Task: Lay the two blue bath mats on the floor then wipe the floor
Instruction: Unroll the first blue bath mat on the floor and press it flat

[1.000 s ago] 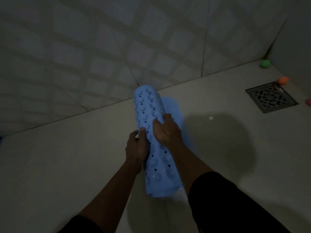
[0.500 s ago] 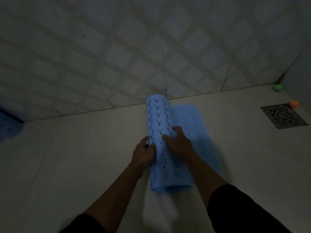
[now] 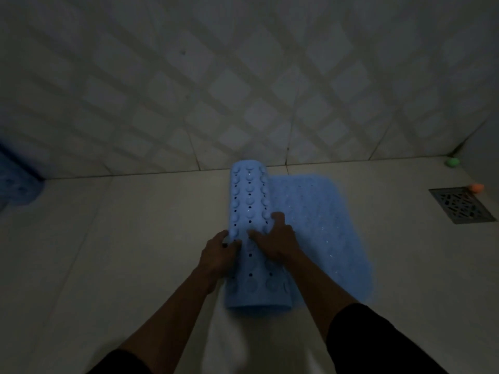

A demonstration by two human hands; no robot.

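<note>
Both hands are down on the blue bath mat (image 3: 249, 201), half rolled on the floor (image 3: 135, 252) near the wall (image 3: 243, 90). The left hand (image 3: 217, 255) grips the roll's left side, fingers curled onto it; the right hand (image 3: 275, 242) presses on top with spread fingers. The unrolled part lies flat to the right. Farther off, a second blue mat (image 3: 16, 184) sits at the floor's left edge, and a drain (image 3: 461, 205) with an orange ball (image 3: 475, 188) and a green ball (image 3: 452, 162) lies toward the far right corner.

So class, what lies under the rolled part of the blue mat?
Pale floor tile surrounds the rolled mat; both hands rest on it. The floor directly beneath is covered, unseen.
</note>
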